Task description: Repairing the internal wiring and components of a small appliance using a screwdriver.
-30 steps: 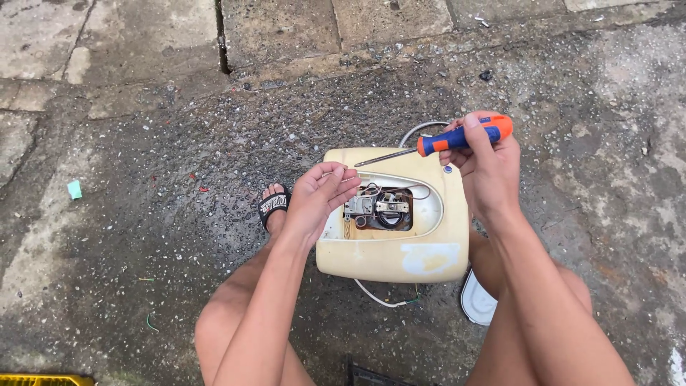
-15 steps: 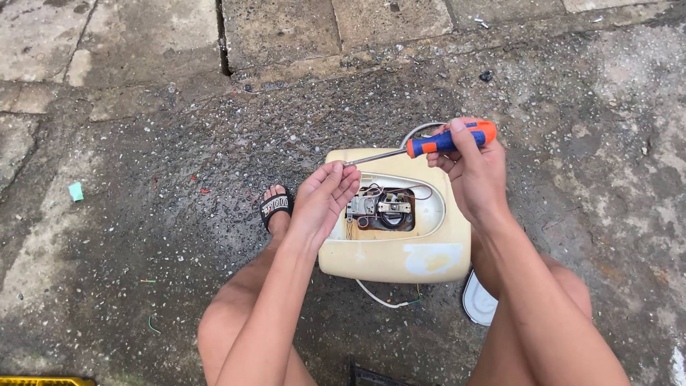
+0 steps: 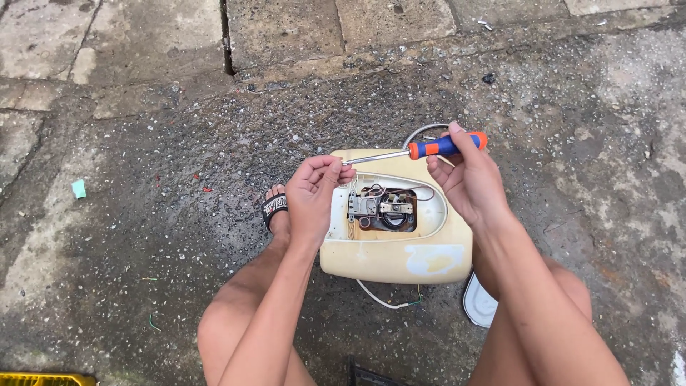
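Right hand point(image 3: 468, 179), right of centre: fingers wrapped round orange-and-blue handle of screwdriver point(image 3: 429, 149), shaft pointing left, near level. Left hand point(image 3: 314, 193), centre: fingertips pinched at shaft tip; whether they hold small part cannot be told. Cream appliance housing point(image 3: 400, 250) on wet concrete ground point(image 3: 143, 214) just below hands, oval opening exposing wiring and metal parts point(image 3: 382, 209). White cable point(image 3: 379, 299) trailing under housing. Sandalled foot point(image 3: 275, 207) left of housing.

No packages, signs or screens show here — only one label-like thing: a black sandal strap point(image 3: 274, 206) with pale lettering (too small to make out), left of the cream casing point(image 3: 400, 261).
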